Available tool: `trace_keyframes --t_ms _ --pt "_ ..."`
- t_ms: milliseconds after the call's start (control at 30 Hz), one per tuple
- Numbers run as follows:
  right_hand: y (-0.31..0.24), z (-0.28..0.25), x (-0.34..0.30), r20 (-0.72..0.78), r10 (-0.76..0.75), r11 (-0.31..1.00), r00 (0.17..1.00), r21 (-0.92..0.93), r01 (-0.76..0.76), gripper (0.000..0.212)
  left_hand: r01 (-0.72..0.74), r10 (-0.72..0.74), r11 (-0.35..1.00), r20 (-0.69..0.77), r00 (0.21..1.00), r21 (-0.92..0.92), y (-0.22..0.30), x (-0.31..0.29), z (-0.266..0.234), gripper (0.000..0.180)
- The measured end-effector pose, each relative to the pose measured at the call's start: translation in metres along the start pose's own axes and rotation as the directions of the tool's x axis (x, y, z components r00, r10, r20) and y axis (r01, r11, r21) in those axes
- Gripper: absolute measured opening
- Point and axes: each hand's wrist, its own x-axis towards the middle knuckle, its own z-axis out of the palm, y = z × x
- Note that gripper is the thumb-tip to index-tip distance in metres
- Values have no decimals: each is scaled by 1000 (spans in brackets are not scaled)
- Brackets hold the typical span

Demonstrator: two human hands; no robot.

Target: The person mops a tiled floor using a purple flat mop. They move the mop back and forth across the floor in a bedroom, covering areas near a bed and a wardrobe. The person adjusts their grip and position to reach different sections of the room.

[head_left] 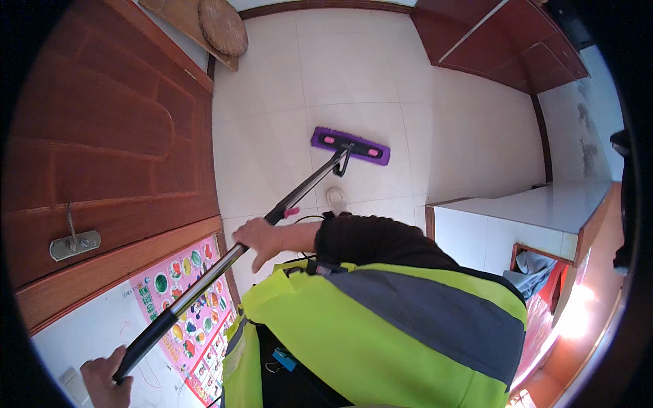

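- Mop handle (204,282), a long metal pole with black grips, is being held at two places, running from lower left up toward the floor in the middle of the view.
- Left hand (102,379) is being kept closed around the black grip at the pole's near end, beside the white wall with a switch plate (71,383).
- Right hand (262,239) is being wrapped over the pole partway along, fingers curled loosely round it; a dark sleeve and a yellow-green vest (381,326) are showing behind.
- Judged from the grip: the stroke is being best served by steering from the upper hand while light downward pressure is being given lower down, so the head stays flat.
- Purple mop head (350,145) is lying flat on the pale tiled floor (286,88), its long axis running across the pole, slightly tilted down to the right.
- Wooden door (95,136) is standing at left; cabinets (503,47) are standing farther off.
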Motion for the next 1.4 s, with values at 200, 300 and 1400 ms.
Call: trace_keyframes --t_ms 200,300,1400 --pt "-48 6 19 -92 77 994 993 81 -70 16 229 -338 887 -226 914 -401 -44 -51 10 37" --pt "-41 -13 4 -170 84 996 982 25 -81 15 76 -219 920 -342 914 -386 -57 -38 29 33" --pt "33 60 -174 -96 585 793 805 -140 -593 38 -613 -154 -240 -594 790 -753 121 -17 195 30"
